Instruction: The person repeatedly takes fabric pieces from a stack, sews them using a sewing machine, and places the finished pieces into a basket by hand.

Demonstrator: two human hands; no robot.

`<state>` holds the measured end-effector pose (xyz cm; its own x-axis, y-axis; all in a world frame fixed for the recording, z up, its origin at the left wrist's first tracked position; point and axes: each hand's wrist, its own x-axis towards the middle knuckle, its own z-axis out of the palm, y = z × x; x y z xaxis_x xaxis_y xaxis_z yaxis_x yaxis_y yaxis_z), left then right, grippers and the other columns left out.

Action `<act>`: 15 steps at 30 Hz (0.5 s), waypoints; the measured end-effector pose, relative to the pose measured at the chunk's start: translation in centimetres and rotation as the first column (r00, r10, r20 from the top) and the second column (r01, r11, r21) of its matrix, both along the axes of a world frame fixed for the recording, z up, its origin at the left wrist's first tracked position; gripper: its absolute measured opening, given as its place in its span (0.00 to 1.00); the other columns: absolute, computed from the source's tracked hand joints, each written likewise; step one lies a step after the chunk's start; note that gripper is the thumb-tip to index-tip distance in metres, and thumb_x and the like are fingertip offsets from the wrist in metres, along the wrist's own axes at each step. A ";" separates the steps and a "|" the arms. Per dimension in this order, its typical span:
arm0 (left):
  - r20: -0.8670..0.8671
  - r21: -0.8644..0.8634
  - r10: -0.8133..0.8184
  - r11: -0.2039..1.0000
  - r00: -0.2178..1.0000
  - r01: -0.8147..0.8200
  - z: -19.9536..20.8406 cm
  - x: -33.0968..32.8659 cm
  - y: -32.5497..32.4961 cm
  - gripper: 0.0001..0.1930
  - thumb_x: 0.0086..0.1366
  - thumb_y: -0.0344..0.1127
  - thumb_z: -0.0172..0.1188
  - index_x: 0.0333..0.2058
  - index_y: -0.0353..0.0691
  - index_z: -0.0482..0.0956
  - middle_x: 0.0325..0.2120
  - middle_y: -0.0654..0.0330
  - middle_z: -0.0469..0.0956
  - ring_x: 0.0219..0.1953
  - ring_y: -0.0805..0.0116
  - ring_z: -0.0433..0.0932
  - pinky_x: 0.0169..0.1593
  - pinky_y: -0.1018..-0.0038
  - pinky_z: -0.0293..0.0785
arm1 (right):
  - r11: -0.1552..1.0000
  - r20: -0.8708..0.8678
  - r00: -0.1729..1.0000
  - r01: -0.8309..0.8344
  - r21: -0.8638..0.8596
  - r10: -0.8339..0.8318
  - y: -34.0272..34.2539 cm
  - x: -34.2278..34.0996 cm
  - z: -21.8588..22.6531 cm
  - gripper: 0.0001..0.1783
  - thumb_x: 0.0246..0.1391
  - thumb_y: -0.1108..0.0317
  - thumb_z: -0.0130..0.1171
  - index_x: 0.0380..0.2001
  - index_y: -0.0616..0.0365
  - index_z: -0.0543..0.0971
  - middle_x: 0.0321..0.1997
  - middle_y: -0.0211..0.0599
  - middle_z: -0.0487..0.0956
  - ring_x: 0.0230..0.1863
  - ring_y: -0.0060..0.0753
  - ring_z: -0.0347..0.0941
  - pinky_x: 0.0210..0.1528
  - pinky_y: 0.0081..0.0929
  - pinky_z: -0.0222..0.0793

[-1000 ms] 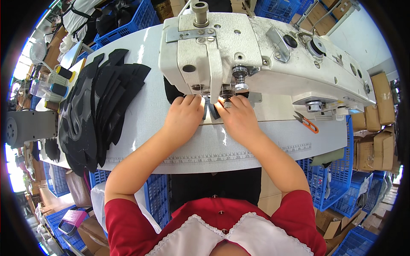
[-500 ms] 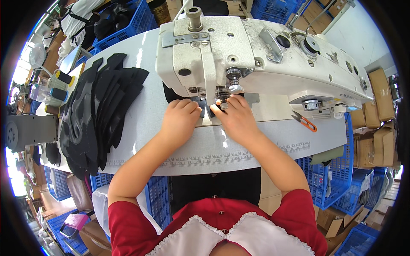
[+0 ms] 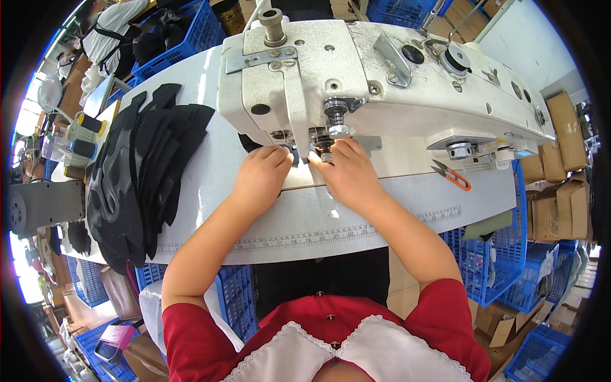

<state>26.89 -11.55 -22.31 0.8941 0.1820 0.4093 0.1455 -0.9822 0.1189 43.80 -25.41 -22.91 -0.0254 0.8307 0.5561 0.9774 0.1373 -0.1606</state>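
Observation:
A white sewing machine [image 3: 299, 70] stands over the table, and both my hands are under its head at the needle area. My left hand [image 3: 262, 175] has its fingers curled down on a black fabric piece [image 3: 249, 143], which shows partly behind the knuckles. On the other side of the presser foot, my right hand [image 3: 350, 172] is closed, its thumb and fingers pressed on the same work close to the foot. Most of the fabric between the hands is hidden by the machine head and my fingers.
A pile of black cut pieces [image 3: 143, 172] lies on the table at left, near thread spools [image 3: 86, 137]. Orange-handled thread snips [image 3: 453, 176] rest at right. A printed ruler [image 3: 318, 234] runs along the front edge. Blue crates [image 3: 490, 261] stand below; another person [image 3: 114, 32] is at far left.
The view has shifted slightly, so the machine sits a little further left and up. Less of the dark fabric shows between my hands, which stay at the presser foot.

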 end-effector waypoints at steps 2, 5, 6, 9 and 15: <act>-0.009 0.025 -0.006 1.000 1.000 0.006 0.3 0.0 0.0 0.12 0.50 0.29 0.57 0.35 0.36 0.79 0.39 0.58 0.78 0.46 0.61 0.76 0.49 0.66 0.73 | 1.000 -0.005 1.000 0.008 -0.019 -0.008 0.0 0.0 0.1 0.09 0.44 0.72 0.55 0.31 0.56 0.80 0.36 0.35 0.76 0.46 0.37 0.71 0.63 0.40 0.61; 0.008 0.047 0.001 0.999 1.000 -0.001 0.0 0.1 0.3 0.11 0.50 0.29 0.57 0.34 0.36 0.79 0.39 0.59 0.78 0.45 0.62 0.76 0.48 0.67 0.74 | 1.000 -0.026 0.999 0.018 0.000 -0.018 0.2 -0.1 0.0 0.08 0.45 0.73 0.54 0.30 0.55 0.80 0.36 0.35 0.76 0.47 0.37 0.71 0.64 0.41 0.61; 0.008 0.048 0.001 0.999 1.000 -0.001 -0.1 0.2 0.5 0.11 0.50 0.29 0.57 0.34 0.36 0.79 0.39 0.59 0.78 0.45 0.62 0.76 0.48 0.67 0.74 | 1.000 -0.027 0.999 0.018 0.001 -0.018 0.3 -0.2 0.0 0.08 0.45 0.73 0.54 0.30 0.55 0.80 0.36 0.35 0.76 0.47 0.37 0.71 0.64 0.41 0.61; -0.003 0.070 -0.012 0.997 1.000 0.012 -0.1 0.4 0.7 0.10 0.50 0.29 0.57 0.33 0.36 0.79 0.38 0.61 0.78 0.44 0.64 0.77 0.46 0.68 0.74 | 1.000 -0.047 0.999 0.024 -0.006 -0.025 0.3 0.0 -0.1 0.08 0.45 0.73 0.54 0.29 0.56 0.81 0.37 0.36 0.76 0.48 0.38 0.71 0.65 0.42 0.60; -0.015 0.113 -0.011 0.994 1.000 0.013 -0.5 0.3 1.2 0.11 0.48 0.29 0.59 0.33 0.37 0.80 0.36 0.62 0.77 0.41 0.64 0.76 0.44 0.69 0.75 | 0.999 -0.060 0.998 -0.004 -0.045 0.002 0.3 0.2 -0.4 0.08 0.42 0.74 0.59 0.30 0.56 0.80 0.40 0.38 0.75 0.50 0.41 0.70 0.66 0.42 0.58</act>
